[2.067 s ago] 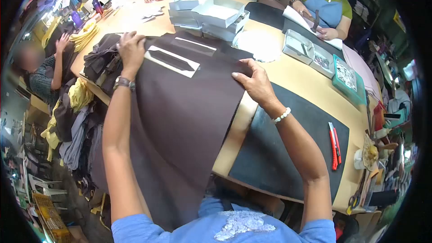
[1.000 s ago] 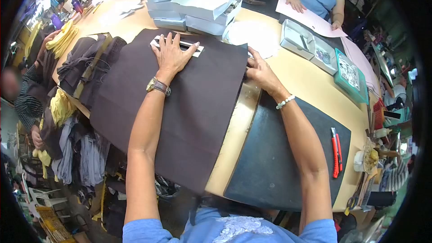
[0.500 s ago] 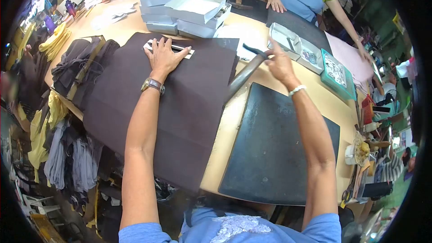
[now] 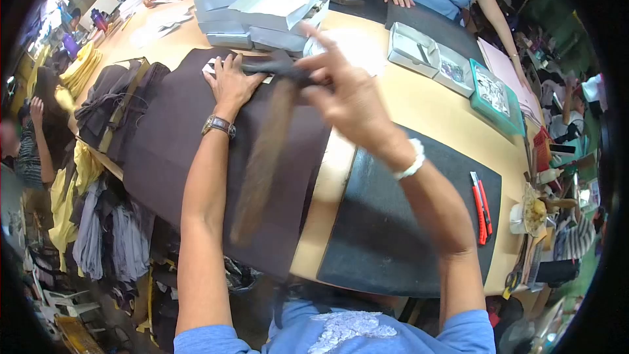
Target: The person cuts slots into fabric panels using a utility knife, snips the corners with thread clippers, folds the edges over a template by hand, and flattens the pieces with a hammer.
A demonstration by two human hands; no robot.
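Black, flat, four-cornered mat (image 4: 393, 223) nearest us on the tan tabletop (image 4: 419, 108); two slim red-handled cutters (image 4: 481, 210) on its right side. Left of it we note a broad dark-brown sheet (image 4: 170, 137), near edge hanging over. Above the sheet, a dark-headed hammer with a long brown handle (image 4: 262, 164), blurred; our right hand (image 4: 350, 95) grips it near the head, index finger extended. Our left hand (image 4: 230, 85) lies fingers spread over a flat white piece (image 4: 268, 80), mostly covered, on the sheet's far part. Beyond: stacked pale-blue open boxes (image 4: 272, 3).
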